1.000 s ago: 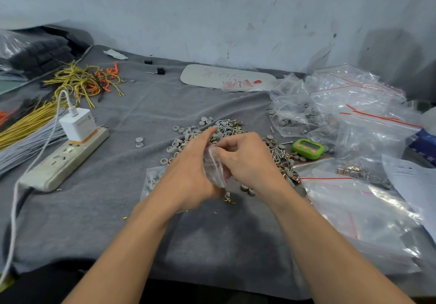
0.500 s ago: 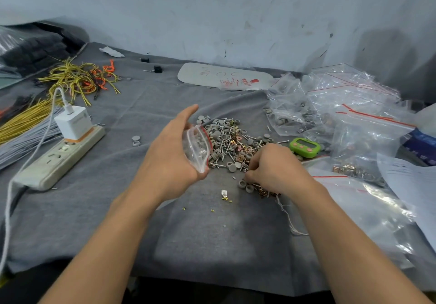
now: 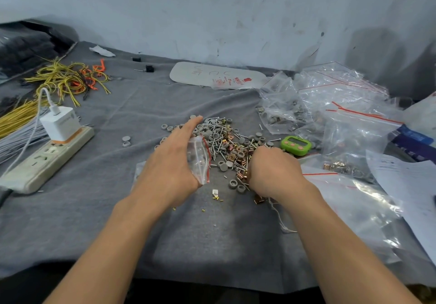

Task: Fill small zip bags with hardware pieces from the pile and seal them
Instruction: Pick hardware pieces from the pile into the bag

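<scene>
Grey cloth [image 3: 118, 209] covers the table, and a pale, scuffed wall [image 3: 212, 16] stands behind it.

On the left hand [image 3: 172, 164] the thumb points forward. The other fingers curl behind a small clear bag [image 3: 200, 160], so the bag is gripped against the palm. The bag is a little above the cloth, just left of the pile [image 3: 226, 143], and its red zip strip faces the pile. I cannot tell if its mouth is open.

The right hand [image 3: 273, 169] is seen from the back. Its fingers bend down into the near right edge of the pile. The tips are hidden under the hand, so I cannot tell whether they hold any piece.

The pile lies in the middle of the cloth, between the two hands and beyond them. It is a mix of grey round caps, thin screws and brass-coloured clips. A few tiny brass bits lie loose on the cloth below the bag.

A green timer [image 3: 296, 145] sits just right of the pile. Farther right is a heap of clear bags [image 3: 330, 105] with red strips, some with hardware inside, and a white paper [image 3: 405, 185] lies at the edge.

On the left, a power strip [image 3: 47, 160] carries a white charger [image 3: 60, 125]. Yellow wires [image 3: 63, 79] lie beyond it.
</scene>
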`<state>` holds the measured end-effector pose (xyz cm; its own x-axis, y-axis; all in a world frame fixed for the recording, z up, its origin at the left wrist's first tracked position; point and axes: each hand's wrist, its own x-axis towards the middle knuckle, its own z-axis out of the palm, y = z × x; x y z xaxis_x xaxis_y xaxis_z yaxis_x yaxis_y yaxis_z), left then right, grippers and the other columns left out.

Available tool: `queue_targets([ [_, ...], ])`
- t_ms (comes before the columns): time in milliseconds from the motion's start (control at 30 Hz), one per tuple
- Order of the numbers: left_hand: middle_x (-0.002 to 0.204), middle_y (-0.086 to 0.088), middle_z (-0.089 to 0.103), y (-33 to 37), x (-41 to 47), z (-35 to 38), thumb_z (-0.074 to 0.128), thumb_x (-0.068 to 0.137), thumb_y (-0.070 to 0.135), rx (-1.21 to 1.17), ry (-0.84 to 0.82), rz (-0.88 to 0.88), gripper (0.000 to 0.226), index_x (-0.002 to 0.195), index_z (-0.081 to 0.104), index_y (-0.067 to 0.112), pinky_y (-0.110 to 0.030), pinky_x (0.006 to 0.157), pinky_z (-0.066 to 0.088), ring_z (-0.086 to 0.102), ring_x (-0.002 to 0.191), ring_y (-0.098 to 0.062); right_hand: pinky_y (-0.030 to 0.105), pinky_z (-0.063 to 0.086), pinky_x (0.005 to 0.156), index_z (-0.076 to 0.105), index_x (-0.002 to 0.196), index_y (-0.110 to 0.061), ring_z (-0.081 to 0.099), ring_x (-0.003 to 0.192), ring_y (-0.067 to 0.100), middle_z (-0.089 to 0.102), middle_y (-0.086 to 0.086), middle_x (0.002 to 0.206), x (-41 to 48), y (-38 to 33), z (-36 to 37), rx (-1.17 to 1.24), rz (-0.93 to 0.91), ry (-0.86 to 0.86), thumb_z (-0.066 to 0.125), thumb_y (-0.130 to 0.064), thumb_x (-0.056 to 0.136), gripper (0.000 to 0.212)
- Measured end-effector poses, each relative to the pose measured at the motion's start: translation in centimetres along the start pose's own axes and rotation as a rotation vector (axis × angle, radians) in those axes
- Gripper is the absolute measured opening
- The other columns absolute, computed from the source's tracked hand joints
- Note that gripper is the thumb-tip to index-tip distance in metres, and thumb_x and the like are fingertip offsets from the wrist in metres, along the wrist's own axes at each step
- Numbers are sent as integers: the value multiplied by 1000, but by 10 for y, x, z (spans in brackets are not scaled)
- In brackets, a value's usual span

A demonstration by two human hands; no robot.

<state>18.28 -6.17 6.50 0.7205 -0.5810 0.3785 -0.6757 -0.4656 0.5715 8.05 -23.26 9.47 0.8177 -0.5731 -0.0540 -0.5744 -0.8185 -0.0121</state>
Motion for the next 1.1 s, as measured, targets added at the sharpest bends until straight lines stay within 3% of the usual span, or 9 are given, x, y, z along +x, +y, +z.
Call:
queue_targets([
  [100,137,13,53,1,-1,2,82,71,20,11,-15,-7,106,151,21,52,-36,95,49,56,121,-17,33,48,75,72,103,-23,64,90,31,68,5,95,-3,5,-3,47,8,-11,63,-17,84,21],
  [167,133,13,53,2,-1,2,82,70,19,11,-29,-18,107,152,20,52,-42,97,51,56,119,-17,34,54,78,73,96,-25,67,94,29,73,4,101,-4,9,-5,152,29,39,64,-18,84,17],
  [300,135,15,51,5,0,6,81,70,20,10,-47,-14,106,152,21,52,-45,98,51,55,122,-16,20,48,66,72,70,-34,66,78,8,71,-14,75,-3,5,-7,539,-76,178,72,-20,83,19],
  [433,138,15,51,9,-2,8,79,70,27,-27,-81,32,104,151,20,53,-43,99,50,54,124,-13,2,39,56,81,79,-36,61,61,-9,65,-24,58,-10,-18,-6,685,-285,219,77,-22,78,15],
  [600,125,22,61,10,2,8,81,63,29,-132,-124,3,108,151,24,53,-24,90,50,61,108,1,14,38,56,79,73,-24,53,54,1,60,-14,53,-10,-40,-2,831,-446,267,73,-15,80,13],
  [767,121,20,62,6,4,3,86,60,25,-114,-63,-46,111,148,25,55,-19,81,41,59,102,-6,28,59,68,82,79,-35,73,72,4,76,-17,72,-2,-24,-7,1104,-197,293,77,-15,81,20],
  [867,129,15,61,5,2,0,89,60,26,-98,-52,-54,114,148,23,56,-26,88,43,59,108,-14,19,47,62,79,69,-37,66,65,-4,72,-21,64,5,4,-9,775,-59,268,78,-22,79,18],
  [933,129,13,60,4,1,-1,89,61,27,-92,-52,-60,114,148,22,57,-29,87,44,58,104,-15,21,49,65,76,66,-39,69,74,4,72,-17,67,6,14,-7,444,-40,119,79,-27,78,16],
  [1100,128,15,58,5,1,1,89,61,28,-70,-42,-61,113,149,23,55,-28,85,41,53,101,-11,32,58,81,80,91,-32,70,94,24,77,-1,95,-1,7,6,179,-7,-50,83,-33,76,15],
])
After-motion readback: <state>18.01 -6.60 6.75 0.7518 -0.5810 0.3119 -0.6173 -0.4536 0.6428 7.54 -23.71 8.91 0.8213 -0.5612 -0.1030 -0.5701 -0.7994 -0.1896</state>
